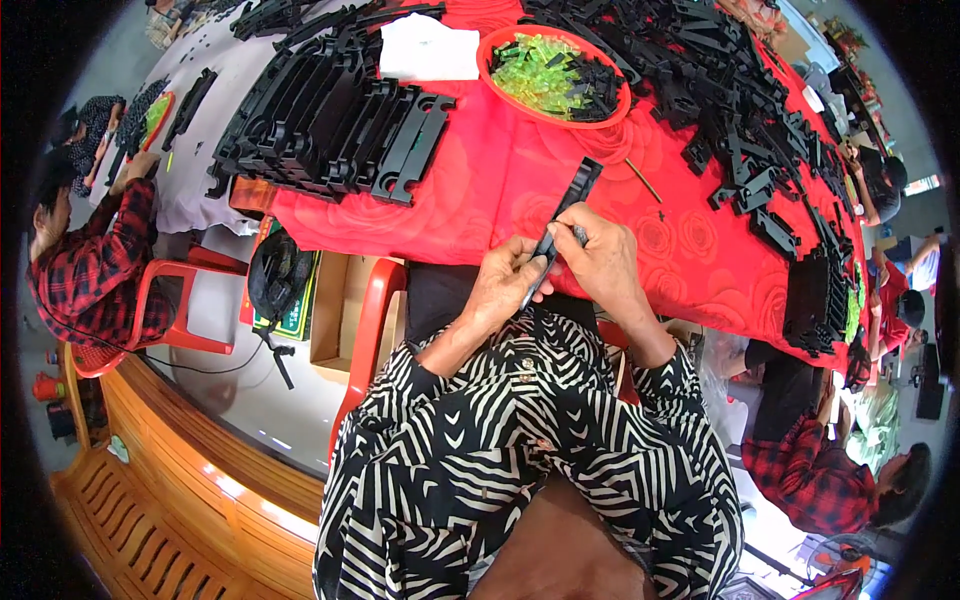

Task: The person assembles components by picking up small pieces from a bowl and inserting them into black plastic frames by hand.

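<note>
A long, narrow black plastic strip (pixel 577 188) slants up and away between my hands, just in front of the table's near edge. My left hand (pixel 497 285) is closed around its lower end, thumb on top. Higher up, my right hand (pixel 606 258) pinches at the strip's middle. A small dark piece (pixel 580 236) shows at the right fingertips; whether it is separate from the strip I cannot tell. Beyond the hands sits a red oval basket (pixel 488 82) with yellow-green clear plastic pieces (pixel 545 72) and small black pieces (pixel 597 88).
Black slotted parts (pixel 330 130) stand stacked at the table's left. Loose black parts (pixel 730 120) heap across the right. A white cloth or paper (pixel 430 48) lies beside the basket on the red tablecloth (pixel 480 215). Co-workers (pixel 100 260) sit at both sides. A red chair (pixel 372 330) is close by.
</note>
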Tool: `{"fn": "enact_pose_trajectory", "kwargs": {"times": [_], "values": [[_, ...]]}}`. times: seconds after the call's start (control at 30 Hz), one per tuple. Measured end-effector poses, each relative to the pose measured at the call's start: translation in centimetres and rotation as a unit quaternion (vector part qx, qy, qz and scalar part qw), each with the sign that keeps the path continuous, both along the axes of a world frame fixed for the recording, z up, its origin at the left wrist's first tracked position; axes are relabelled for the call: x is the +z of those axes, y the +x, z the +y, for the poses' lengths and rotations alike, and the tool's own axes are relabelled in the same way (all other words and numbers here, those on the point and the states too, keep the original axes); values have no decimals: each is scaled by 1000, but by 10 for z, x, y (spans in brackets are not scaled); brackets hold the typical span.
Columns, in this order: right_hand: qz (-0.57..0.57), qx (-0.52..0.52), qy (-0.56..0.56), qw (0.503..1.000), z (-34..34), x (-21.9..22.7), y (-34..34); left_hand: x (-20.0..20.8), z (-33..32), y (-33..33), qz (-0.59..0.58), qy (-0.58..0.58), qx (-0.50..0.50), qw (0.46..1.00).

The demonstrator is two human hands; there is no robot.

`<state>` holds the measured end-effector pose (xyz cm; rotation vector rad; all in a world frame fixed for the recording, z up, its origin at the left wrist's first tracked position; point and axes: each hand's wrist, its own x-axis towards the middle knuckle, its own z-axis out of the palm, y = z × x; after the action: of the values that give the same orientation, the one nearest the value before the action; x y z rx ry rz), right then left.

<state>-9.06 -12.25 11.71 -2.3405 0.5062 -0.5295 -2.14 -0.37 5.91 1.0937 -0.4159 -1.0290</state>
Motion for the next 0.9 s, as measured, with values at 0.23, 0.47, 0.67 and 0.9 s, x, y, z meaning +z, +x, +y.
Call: {"fn": "enact_pose_trajectory", "kwargs": {"times": [0.23, 0.47, 0.67, 0.9], "values": [[-37, -34, -147, 988, 12, -10, -2, -11, -3, -3, -127, 31, 45, 990], [-154, -36, -297, 942, 16, -13, -8, -8, -4, -4, -152, -14, 78, 985], [-285, -115, -167, 937, -2, 7, -6, -2, 1, 1, -91, 8, 77, 993], [-264, 4, 505, 822, -40, 15, 18, 7, 2, -12, -120, 15, -1, 993]]}}
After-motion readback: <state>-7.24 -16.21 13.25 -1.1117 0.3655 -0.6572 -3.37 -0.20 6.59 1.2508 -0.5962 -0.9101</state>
